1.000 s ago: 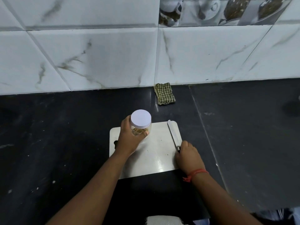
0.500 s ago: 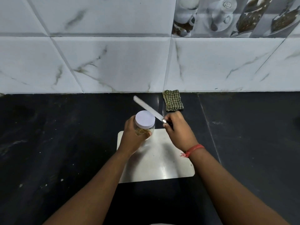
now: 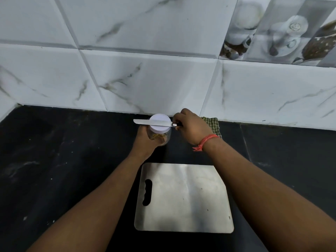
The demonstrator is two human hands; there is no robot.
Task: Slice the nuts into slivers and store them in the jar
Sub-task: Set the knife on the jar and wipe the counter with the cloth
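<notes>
Left hand (image 3: pixel 145 140) wraps the clear jar (image 3: pixel 160 136), white lid (image 3: pixel 160 123) on, slivers inside blurry. Right hand (image 3: pixel 190 128) grips the knife (image 3: pixel 154 123); handle mostly hidden in the fist, blade crosses the lid toward 9 o'clock. Checked cloth (image 3: pixel 213 125) half-hidden behind the wrist. Steel cutting board (image 3: pixel 183 199) at 6 o'clock, apart.

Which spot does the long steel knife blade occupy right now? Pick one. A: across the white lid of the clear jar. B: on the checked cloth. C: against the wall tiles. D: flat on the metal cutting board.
A: the long steel knife blade, held by the right hand, crosses the white lid of the clear plastic jar gripped by the left hand; the metal cutting board lies bare.
</notes>
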